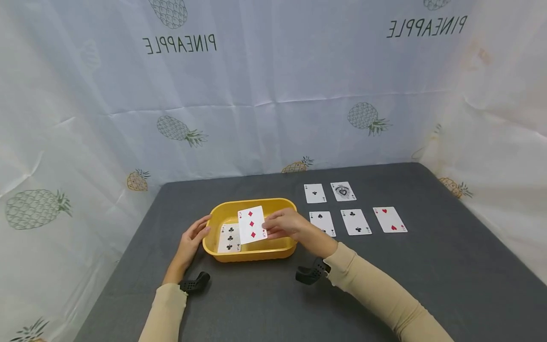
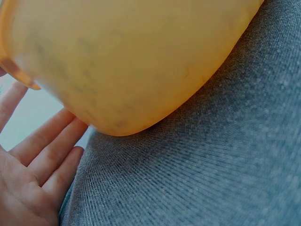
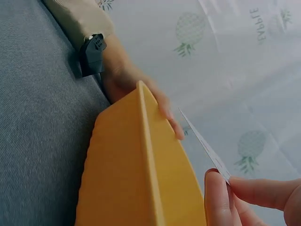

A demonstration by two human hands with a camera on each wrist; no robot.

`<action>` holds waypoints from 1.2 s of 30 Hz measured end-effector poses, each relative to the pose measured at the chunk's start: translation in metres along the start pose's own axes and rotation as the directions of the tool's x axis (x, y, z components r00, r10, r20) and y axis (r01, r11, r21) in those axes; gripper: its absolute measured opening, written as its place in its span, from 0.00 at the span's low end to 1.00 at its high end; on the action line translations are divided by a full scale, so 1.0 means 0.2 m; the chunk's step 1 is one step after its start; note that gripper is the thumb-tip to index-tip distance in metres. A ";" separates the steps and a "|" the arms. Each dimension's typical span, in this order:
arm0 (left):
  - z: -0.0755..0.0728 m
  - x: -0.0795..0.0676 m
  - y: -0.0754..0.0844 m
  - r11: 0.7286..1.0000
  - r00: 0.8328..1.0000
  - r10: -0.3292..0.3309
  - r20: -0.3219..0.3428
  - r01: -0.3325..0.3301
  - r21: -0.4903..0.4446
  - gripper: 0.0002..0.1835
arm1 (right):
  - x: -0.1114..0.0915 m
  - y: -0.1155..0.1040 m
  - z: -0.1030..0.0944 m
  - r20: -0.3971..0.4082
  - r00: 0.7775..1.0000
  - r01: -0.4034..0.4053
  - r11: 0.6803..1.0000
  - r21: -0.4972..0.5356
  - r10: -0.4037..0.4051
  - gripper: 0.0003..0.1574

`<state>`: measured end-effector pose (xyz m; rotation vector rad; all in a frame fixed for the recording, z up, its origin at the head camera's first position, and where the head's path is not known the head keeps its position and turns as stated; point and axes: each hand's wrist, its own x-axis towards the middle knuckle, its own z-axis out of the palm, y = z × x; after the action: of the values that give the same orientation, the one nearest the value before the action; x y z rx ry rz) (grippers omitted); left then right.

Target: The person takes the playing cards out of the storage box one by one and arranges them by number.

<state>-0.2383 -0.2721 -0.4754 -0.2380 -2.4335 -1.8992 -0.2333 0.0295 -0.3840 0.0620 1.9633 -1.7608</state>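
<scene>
The right hand [image 1: 285,224] pinches a three of diamonds playing card [image 1: 251,224] between thumb and fingers, tilted above a yellow tub [image 1: 256,256]. In the right wrist view the card [image 3: 203,143] shows nearly edge-on. At the tub's left end the left hand [image 1: 193,240] holds the rim, thumb and a finger over the edge. Its other fingers [image 2: 51,146] lie fairly straight along the outer wall in the left wrist view. Inside the tub, at its left, lies a three of clubs [image 1: 229,237], partly covered by the held card.
Right of the tub, face up on the dark grey table [image 1: 256,304], lie an ace of clubs [image 1: 315,193], an ace of spades [image 1: 343,191], a two of spades [image 1: 321,220], a two of clubs [image 1: 356,222] and a two of hearts [image 1: 390,220]. A pineapple-print curtain [image 1: 265,133] hangs behind.
</scene>
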 end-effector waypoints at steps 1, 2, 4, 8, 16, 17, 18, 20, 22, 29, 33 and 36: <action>0.00 0.00 0.00 1.000 1.000 0.001 0.001 -0.001 0.000 0.27 | -0.01 0.00 -0.02 -0.002 1.000 0.004 1.000 -0.003 -0.004 0.20; 0.00 0.00 0.00 1.000 1.000 0.002 0.000 -0.002 -0.002 0.27 | -0.02 0.00 -0.04 -0.004 1.000 0.007 1.000 -0.008 -0.007 0.21; 0.00 0.00 0.00 1.000 1.000 0.001 0.000 -0.001 -0.001 0.27 | -0.05 0.00 -0.08 -0.015 1.000 -0.001 1.000 -0.008 0.001 0.22; 0.00 0.00 0.00 1.000 1.000 -0.003 0.003 0.003 0.006 0.27 | -0.10 0.01 -0.17 -0.015 1.000 0.013 0.998 -0.059 -0.014 0.21; 0.01 0.00 0.00 1.000 1.000 0.004 -0.001 -0.004 -0.003 0.27 | -0.22 0.11 -0.40 0.002 1.000 0.021 0.992 -0.128 -0.021 0.16; 0.01 0.00 0.00 1.000 1.000 0.005 -0.001 -0.005 -0.003 0.27 | -0.23 0.13 -0.43 0.008 1.000 0.018 0.992 -0.127 -0.017 0.15; 0.01 0.00 0.00 1.000 1.000 0.005 -0.003 -0.005 0.000 0.27 | -0.25 0.15 -0.45 0.012 1.000 0.012 0.992 -0.122 -0.011 0.15; 0.01 0.00 0.00 1.000 1.000 0.004 -0.003 -0.004 0.005 0.26 | -0.28 0.19 -0.51 0.026 1.000 0.003 0.993 -0.116 0.000 0.12; 0.01 0.00 0.00 1.000 1.000 0.002 -0.004 -0.002 0.008 0.26 | -0.31 0.23 -0.55 0.046 0.999 -0.001 0.992 -0.126 0.007 0.09; 0.01 0.00 0.00 1.000 1.000 -0.009 -0.017 0.009 0.017 0.26 | -0.39 0.36 -0.66 0.100 0.995 -0.013 0.991 -0.131 0.026 0.04; 0.01 0.00 0.00 1.000 1.000 0.000 -0.013 0.000 0.005 0.26 | -0.40 0.43 -0.69 0.111 0.993 -0.021 0.994 -0.111 0.034 0.03; 0.01 0.00 0.00 1.000 1.000 -0.005 -0.009 0.005 0.004 0.26 | -0.41 0.46 -0.71 0.124 0.991 -0.033 0.994 -0.106 0.046 0.02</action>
<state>-0.2390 -0.2699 -0.4753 -0.2236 -2.4340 -1.8931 -0.1746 0.2022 -0.4314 -0.0447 1.9444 -1.5954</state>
